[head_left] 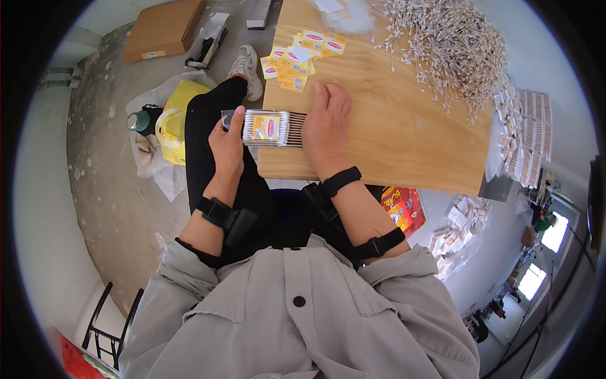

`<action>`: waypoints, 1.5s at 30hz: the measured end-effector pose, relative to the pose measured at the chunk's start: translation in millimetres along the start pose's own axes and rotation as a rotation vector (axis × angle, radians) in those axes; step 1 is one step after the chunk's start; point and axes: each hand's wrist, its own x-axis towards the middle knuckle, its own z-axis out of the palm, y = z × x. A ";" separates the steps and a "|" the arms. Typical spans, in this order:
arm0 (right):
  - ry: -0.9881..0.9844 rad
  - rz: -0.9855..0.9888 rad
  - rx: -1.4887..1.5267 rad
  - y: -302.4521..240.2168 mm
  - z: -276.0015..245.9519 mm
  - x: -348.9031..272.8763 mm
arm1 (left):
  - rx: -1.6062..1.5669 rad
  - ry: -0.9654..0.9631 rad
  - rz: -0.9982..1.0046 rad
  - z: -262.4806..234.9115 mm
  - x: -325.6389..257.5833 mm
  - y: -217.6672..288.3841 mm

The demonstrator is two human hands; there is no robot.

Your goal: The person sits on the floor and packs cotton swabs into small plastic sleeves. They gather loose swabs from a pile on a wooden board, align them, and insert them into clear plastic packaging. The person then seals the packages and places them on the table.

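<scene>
At the table's near-left corner, my left hand [228,140] grips the left end of a clear plastic bag [228,118], thumb on top. Cotton swabs [294,129] lie side by side in a flat bundle, white tips to the left and brown sticks to the right. A yellow and white label card [266,128] lies over the white tips. My right hand [326,123] is closed around the right end of the bundle, its fingers curled over the sticks and hiding their far ends. How far the bag reaches over the swabs is hard to tell.
Yellow label cards [297,57] lie loosely beyond my hands on the wooden table [391,136]. A big heap of loose cotton swabs [451,47] covers the far right, with stacked packs [530,136] beside it. Left on the floor are a yellow bag [173,120] and a cardboard box [163,30].
</scene>
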 end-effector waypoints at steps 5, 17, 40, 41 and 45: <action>0.001 0.020 0.017 -2.7 0.6 1.0 | -0.018 0.023 0.020 5.0 -4.0 4.3; 0.016 0.030 0.057 -16.0 7.7 3.1 | 0.011 0.046 0.089 4.9 -3.4 2.0; 0.149 0.574 1.230 -28.6 0.4 -31.4 | -0.031 -0.068 0.012 1.0 -2.4 11.3; 0.130 0.571 1.277 -30.6 0.3 -30.2 | -0.021 -0.064 0.020 0.4 -2.7 10.5; 0.109 0.507 1.175 -36.7 -2.1 -29.2 | -0.033 -0.082 0.021 -2.5 -2.0 8.4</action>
